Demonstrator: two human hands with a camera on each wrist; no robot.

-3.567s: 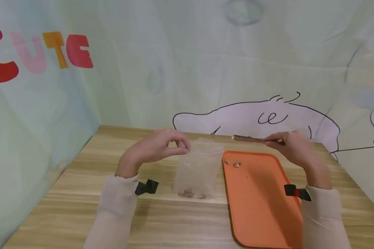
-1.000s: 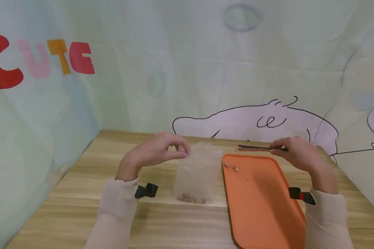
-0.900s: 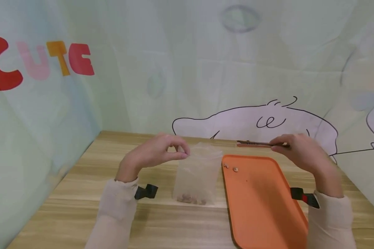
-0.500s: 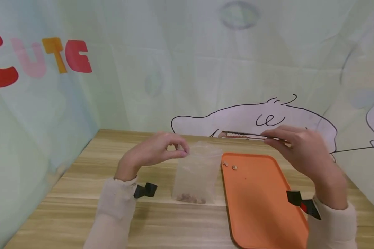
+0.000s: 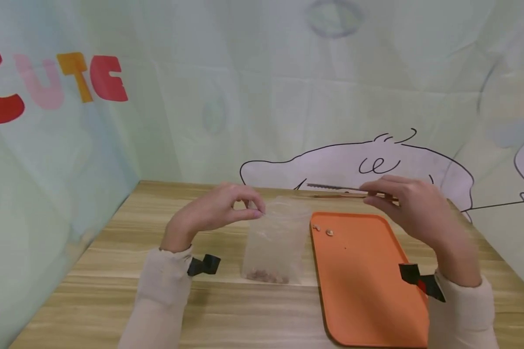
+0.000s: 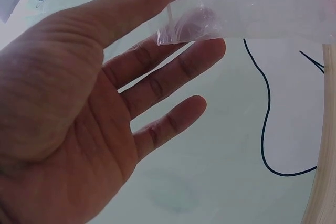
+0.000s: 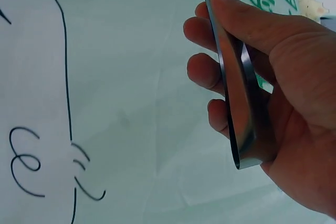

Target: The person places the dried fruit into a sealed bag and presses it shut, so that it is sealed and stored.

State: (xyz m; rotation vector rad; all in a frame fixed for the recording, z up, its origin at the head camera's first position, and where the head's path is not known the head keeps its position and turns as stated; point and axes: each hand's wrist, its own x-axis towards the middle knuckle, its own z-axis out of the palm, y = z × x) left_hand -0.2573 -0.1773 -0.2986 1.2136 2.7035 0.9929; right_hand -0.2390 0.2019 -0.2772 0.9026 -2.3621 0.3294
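Note:
My left hand (image 5: 220, 211) pinches the upper left corner of a clear plastic zip bag (image 5: 277, 237) between thumb and fingertip. In the left wrist view, the other fingers (image 6: 173, 74) are loosely extended. Several small brownish pieces (image 5: 266, 276) lie at the bottom of the bag. My right hand (image 5: 412, 206) holds metal tongs (image 5: 336, 187) near the bag's mouth, their arms spread apart; no piece shows clearly between the tips. The right wrist view shows the rear bend of the tongs (image 7: 239, 103) against the palm. Two small pieces (image 5: 329, 232) sit on the orange tray.
The orange tray (image 5: 371, 291) lies right of the bag on a wooden table (image 5: 236, 315). Printed cloth walls (image 5: 227, 97) stand behind and at the left of the table, close to its edges.
One piece left the tray earlier. The tongs came left toward the bag's mouth with a small piece at their tips, then their arms spread and it is gone from view. My left hand stayed put.

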